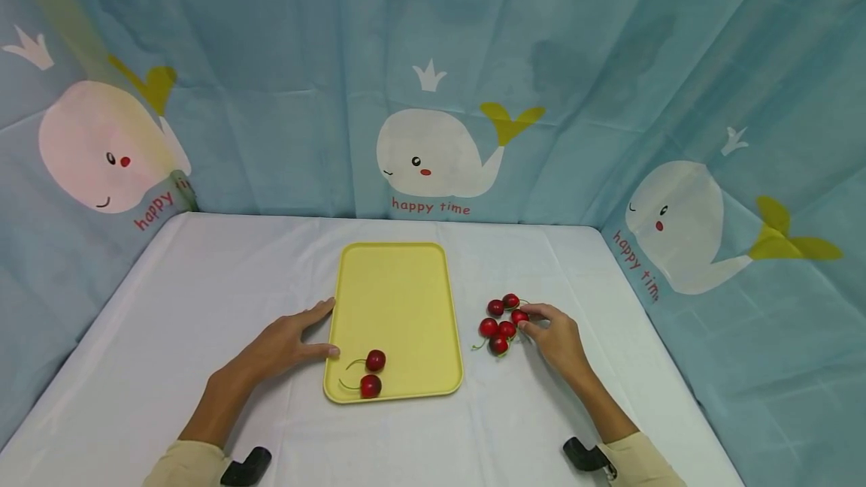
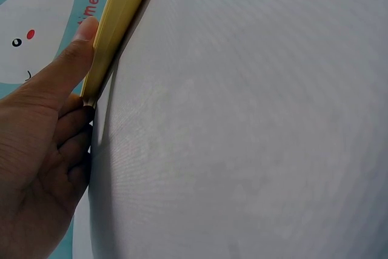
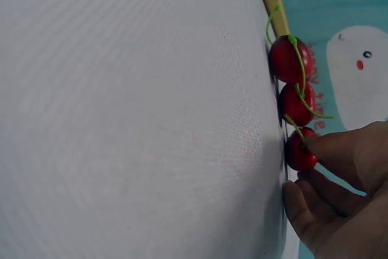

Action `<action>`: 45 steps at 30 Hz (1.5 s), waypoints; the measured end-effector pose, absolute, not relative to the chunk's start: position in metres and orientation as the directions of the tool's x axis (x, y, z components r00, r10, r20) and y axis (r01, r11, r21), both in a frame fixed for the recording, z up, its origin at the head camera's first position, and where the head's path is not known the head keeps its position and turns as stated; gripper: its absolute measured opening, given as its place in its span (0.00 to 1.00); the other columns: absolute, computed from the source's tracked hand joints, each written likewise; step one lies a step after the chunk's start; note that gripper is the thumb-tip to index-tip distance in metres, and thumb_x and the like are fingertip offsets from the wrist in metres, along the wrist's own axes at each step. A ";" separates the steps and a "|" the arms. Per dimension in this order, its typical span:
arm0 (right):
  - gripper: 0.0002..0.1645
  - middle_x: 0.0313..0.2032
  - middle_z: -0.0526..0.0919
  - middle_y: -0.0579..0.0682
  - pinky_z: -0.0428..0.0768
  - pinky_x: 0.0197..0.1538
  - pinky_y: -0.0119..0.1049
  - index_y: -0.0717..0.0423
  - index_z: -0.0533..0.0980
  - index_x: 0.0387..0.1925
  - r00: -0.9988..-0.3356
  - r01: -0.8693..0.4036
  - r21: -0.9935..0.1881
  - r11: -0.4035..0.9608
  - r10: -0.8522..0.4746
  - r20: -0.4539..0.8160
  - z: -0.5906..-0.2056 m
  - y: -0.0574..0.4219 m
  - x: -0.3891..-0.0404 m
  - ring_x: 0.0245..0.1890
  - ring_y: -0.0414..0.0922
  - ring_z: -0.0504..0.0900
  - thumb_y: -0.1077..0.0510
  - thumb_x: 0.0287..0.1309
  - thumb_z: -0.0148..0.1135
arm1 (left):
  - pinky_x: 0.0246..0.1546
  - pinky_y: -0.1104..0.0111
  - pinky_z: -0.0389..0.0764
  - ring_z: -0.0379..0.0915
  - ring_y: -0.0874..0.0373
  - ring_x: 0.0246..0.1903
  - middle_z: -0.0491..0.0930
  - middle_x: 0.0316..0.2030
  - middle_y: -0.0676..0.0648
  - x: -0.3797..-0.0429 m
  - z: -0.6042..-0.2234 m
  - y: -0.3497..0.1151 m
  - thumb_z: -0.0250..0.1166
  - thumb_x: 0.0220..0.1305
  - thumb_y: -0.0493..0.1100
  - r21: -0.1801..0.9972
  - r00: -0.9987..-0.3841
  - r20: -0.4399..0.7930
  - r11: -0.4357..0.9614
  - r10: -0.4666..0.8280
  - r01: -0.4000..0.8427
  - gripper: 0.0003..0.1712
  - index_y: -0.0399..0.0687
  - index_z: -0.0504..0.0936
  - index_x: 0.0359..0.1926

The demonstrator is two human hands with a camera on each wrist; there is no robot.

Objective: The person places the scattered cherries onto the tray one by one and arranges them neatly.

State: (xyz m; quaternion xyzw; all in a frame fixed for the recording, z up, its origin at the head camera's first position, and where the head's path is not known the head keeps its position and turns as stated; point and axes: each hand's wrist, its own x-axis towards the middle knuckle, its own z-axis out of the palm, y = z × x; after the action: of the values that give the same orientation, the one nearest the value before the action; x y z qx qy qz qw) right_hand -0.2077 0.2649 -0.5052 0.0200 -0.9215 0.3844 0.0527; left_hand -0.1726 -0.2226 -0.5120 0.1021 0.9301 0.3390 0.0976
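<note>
A yellow rectangular tray [image 1: 399, 299] lies on the white cloth, with two red cherries [image 1: 370, 386] with green stems near its front left corner. My left hand [image 1: 287, 344] rests at the tray's left edge, thumb and fingers spread apart along it. In the left wrist view the thumb [image 2: 85, 34] lies against the tray's side wall [image 2: 118, 22]. Right of the tray is a cluster of several cherries [image 1: 489, 328]. My right hand [image 1: 558, 340] pinches the cherry [image 3: 300, 151] at the cluster's right side, between thumb and fingers.
The white-clothed table [image 1: 237, 269] extends around the tray on all sides. A blue curtain [image 1: 271, 96] printed with whales stands along its back and sides. Black wrist devices [image 1: 246, 467] sit at both beige sleeves.
</note>
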 end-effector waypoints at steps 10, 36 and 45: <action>0.19 0.51 0.87 0.58 0.82 0.62 0.54 0.59 0.86 0.55 -0.995 -0.061 -0.707 0.705 0.010 0.095 -0.506 0.265 -0.206 0.54 0.55 0.84 0.62 0.63 0.73 | 0.75 0.36 0.63 0.55 0.31 0.78 0.60 0.79 0.36 -0.172 -0.511 -0.223 0.76 0.58 0.69 0.647 -0.960 -0.114 0.752 0.255 0.123 0.62 0.48 0.59 0.83; 0.15 0.54 0.88 0.50 0.82 0.38 0.31 0.47 0.88 0.54 -0.991 -0.074 -0.787 0.612 0.042 0.125 -0.489 0.261 -0.195 0.44 0.48 0.83 0.52 0.68 0.73 | 0.75 0.36 0.63 0.56 0.32 0.79 0.61 0.80 0.37 -0.172 -0.513 -0.223 0.75 0.58 0.71 0.647 -0.961 -0.103 0.751 0.257 0.131 0.62 0.48 0.60 0.83; 0.20 0.53 0.86 0.49 0.85 0.45 0.28 0.47 0.87 0.57 -0.993 -0.098 -0.810 0.578 -0.006 0.116 -0.480 0.246 -0.190 0.46 0.48 0.86 0.57 0.64 0.75 | 0.75 0.36 0.64 0.56 0.32 0.78 0.61 0.79 0.37 -0.172 -0.514 -0.224 0.75 0.57 0.71 0.645 -0.961 -0.095 0.752 0.258 0.138 0.63 0.47 0.60 0.83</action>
State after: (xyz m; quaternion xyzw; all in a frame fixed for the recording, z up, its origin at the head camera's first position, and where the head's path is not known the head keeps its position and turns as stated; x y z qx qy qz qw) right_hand -0.1898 0.2456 -0.4804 0.0296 -0.8868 0.4584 0.0501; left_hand -0.1721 -0.2237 -0.5141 0.1064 0.9316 0.3358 0.0893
